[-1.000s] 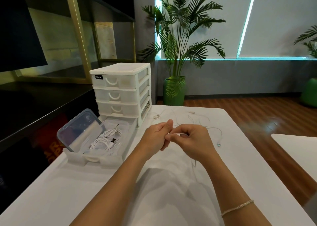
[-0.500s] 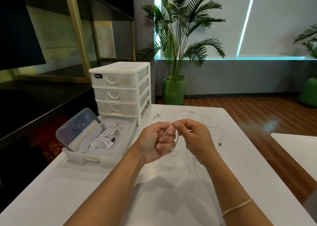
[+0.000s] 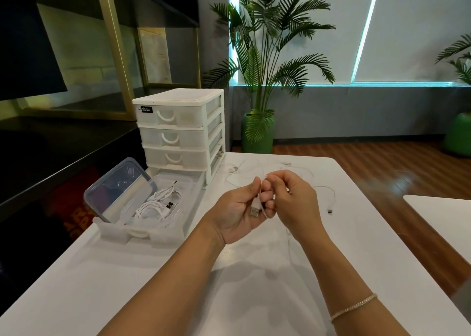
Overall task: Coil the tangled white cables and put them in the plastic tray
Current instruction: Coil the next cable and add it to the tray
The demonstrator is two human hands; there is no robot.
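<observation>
One broad white tabletop [image 3: 142, 279] is carrying everything here, and at its far left corner a white plastic drawer tower with three shut drawers [image 3: 178, 131] is standing, its lowest drawer pulled right out as a translucent plastic tray [image 3: 190, 209] sitting on the table in front of it. A clear plastic lid with a bluish rim [image 3: 118, 186] is leaning tilted inside the tray's left end, and beside it a loosely coiled bundle of white cables [image 3: 158, 204] is lying in the tray, one USB plug showing on top. Further back, loose white cables [image 3: 323, 189] are trailing across the table beyond the hands, one ending in a small dark plug near the right edge. Over the middle of the table the left hand [image 3: 237, 213] is turning palm up, its fingers half curled and its thumb pressing a thin white cable with a metal USB plug [image 3: 255, 207] against them, the plug pointing down across the palm. The right hand [image 3: 293, 202] is hovering just beside it, knuckles up, fingertips touching the left hand's and pinching the same cable above the plug; the cable is hanging down from the hands towards the table. A thin bracelet [image 3: 354, 307] is circling the right wrist.
</observation>
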